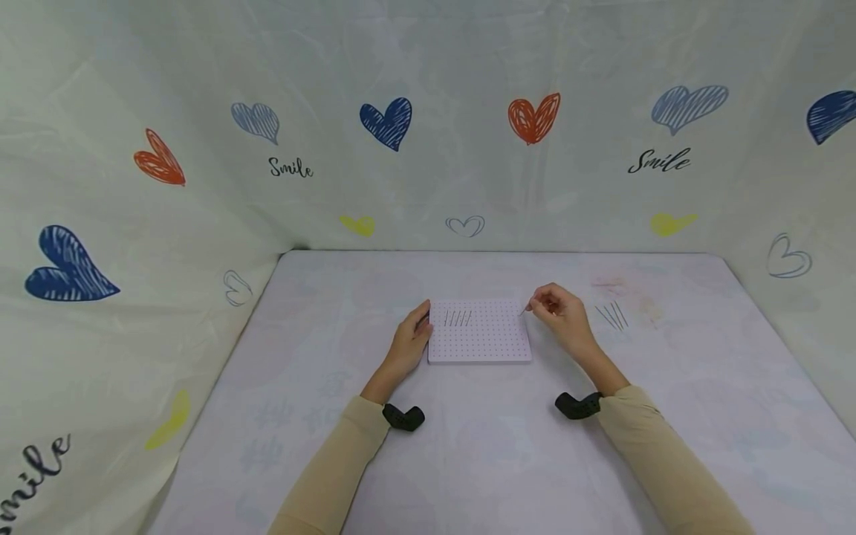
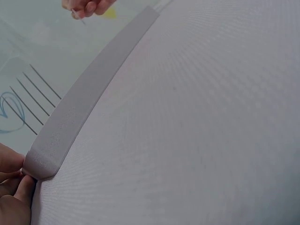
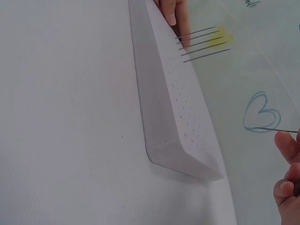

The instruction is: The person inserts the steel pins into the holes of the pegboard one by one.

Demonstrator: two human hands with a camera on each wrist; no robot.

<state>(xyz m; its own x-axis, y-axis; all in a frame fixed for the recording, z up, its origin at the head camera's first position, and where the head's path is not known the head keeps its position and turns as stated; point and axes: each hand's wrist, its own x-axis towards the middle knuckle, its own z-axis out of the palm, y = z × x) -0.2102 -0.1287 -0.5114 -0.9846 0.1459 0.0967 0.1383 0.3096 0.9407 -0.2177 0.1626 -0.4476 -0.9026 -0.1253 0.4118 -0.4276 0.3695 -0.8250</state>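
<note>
White, square perforated foam board (image 1: pixel 479 332) is steadied by left hand (image 1: pixel 408 346); right hand (image 1: pixel 560 315) pinches a thin metal pin (image 1: pixel 522 312).

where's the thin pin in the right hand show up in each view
Head: the pin is at centre, pinched by the right hand by the board's far right corner.
Left wrist: top left, pin under fingertips.
Right wrist: right edge, pin crossing a blue heart outline.
Shared landmark: the perforated board, steadied by the left hand.
</note>
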